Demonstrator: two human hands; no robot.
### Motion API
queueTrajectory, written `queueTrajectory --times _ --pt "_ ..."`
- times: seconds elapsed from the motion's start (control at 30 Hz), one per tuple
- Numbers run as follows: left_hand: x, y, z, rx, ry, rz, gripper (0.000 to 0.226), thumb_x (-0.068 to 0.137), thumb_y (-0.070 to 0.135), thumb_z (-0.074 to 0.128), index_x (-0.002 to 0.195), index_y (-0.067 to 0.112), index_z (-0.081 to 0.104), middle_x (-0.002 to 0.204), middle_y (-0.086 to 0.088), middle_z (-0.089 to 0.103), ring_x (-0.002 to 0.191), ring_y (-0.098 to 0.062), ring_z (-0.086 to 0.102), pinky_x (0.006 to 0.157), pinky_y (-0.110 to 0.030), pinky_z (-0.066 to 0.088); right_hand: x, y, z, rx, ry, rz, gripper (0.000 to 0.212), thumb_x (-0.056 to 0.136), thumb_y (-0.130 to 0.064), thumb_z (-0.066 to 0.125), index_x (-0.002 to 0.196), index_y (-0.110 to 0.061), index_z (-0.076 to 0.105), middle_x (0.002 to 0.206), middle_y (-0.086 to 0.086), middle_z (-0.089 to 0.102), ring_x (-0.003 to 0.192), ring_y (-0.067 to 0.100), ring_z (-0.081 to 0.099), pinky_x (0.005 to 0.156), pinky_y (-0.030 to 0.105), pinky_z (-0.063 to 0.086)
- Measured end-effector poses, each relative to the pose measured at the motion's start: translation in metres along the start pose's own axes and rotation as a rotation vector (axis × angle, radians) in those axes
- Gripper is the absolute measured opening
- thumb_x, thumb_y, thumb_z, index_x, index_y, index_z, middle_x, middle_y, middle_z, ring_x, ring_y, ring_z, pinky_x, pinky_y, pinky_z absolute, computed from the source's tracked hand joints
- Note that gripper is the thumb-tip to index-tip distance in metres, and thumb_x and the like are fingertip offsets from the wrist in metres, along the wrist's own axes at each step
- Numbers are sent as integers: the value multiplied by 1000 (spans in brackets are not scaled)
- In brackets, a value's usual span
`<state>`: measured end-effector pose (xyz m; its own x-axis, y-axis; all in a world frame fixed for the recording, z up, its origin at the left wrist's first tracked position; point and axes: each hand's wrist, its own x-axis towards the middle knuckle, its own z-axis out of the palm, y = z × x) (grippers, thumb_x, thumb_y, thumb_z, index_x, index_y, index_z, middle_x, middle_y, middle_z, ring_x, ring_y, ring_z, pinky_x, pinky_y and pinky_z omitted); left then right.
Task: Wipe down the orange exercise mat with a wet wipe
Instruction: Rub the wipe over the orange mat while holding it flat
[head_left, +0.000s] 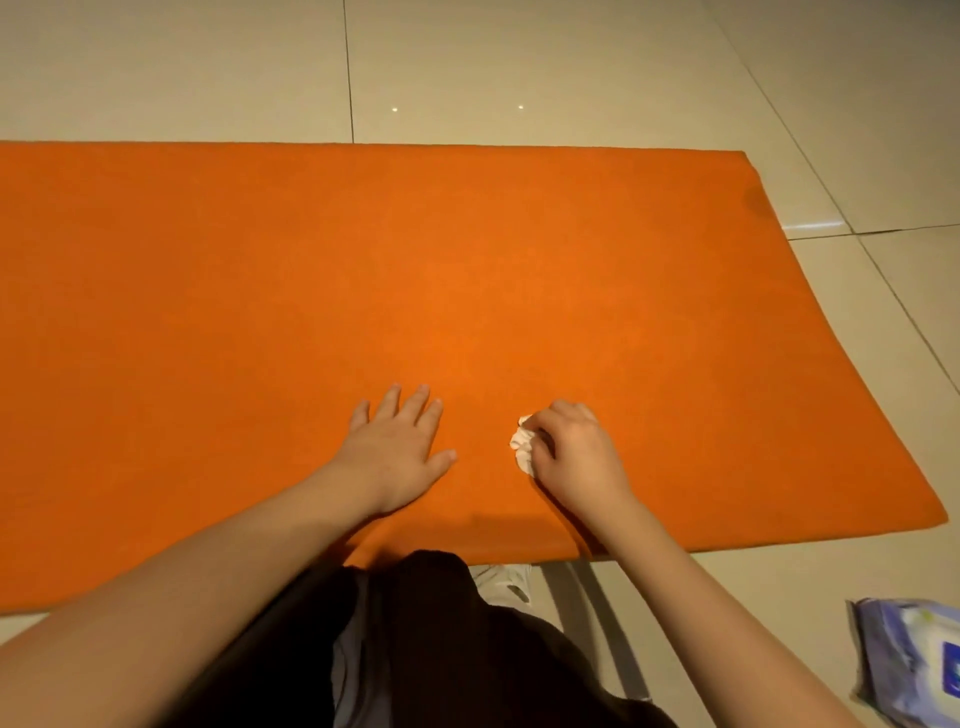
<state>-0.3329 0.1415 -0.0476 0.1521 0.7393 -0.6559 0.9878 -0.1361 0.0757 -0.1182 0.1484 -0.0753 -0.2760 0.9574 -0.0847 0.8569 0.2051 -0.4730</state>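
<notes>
The orange exercise mat (415, 270) lies flat on the tiled floor and fills most of the view; its right end is in sight, its left end runs out of frame. My left hand (400, 447) rests palm down on the mat near its front edge, fingers straight and spread. To its right, my right hand (576, 452) grips a crumpled white wet wipe (522, 444) and holds it against the mat. Most of the wipe is hidden under the curled fingers.
A purple pack of wet wipes (914, 665) lies on the beige floor tiles (519, 62) at the lower right. My dark trousers and a white shoe (504, 582) are at the mat's front edge.
</notes>
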Motion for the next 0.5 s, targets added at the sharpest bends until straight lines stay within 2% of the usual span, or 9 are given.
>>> queueTrajectory --times 0.1,0.2,0.33,0.4,0.5 --pt "2 10 -4 -39 4 8 74 101 58 25 157 18 0 164 -3 -11 150 -28 -9 121 -51 2 -5 19 -5 -9 19 46 19 87 -9 57 99 -12 72 91 3 61 96 24 52 63 29 35" --pt "-1 26 5 -60 19 75 75 100 59 26 157 18 -2 164 -3 -13 150 -24 -12 120 -52 -2 -7 26 -6 22 118 152 16 84 -9 61 93 -9 73 89 7 60 93 28 54 64 28 35" --pt "-2 30 15 -37 61 79 76 99 61 21 156 18 -7 163 -3 -16 150 -22 -15 120 -52 -2 -38 6 -3 100 54 31 20 81 -27 60 87 -13 74 82 -1 59 84 17 51 65 27 33" --pt "-3 30 18 -20 77 73 76 99 61 18 156 18 -8 163 -3 -16 149 -22 -15 120 -52 -3 -49 11 -7 108 19 -11 14 82 -24 64 86 -15 73 82 -4 59 84 16 51 65 28 36" --pt "-4 31 23 -29 120 68 73 100 59 16 156 18 -8 163 -3 -17 149 -21 -16 120 -51 -4 -48 25 -8 11 124 86 3 80 -13 69 80 -13 72 80 -1 60 81 23 55 64 30 38"
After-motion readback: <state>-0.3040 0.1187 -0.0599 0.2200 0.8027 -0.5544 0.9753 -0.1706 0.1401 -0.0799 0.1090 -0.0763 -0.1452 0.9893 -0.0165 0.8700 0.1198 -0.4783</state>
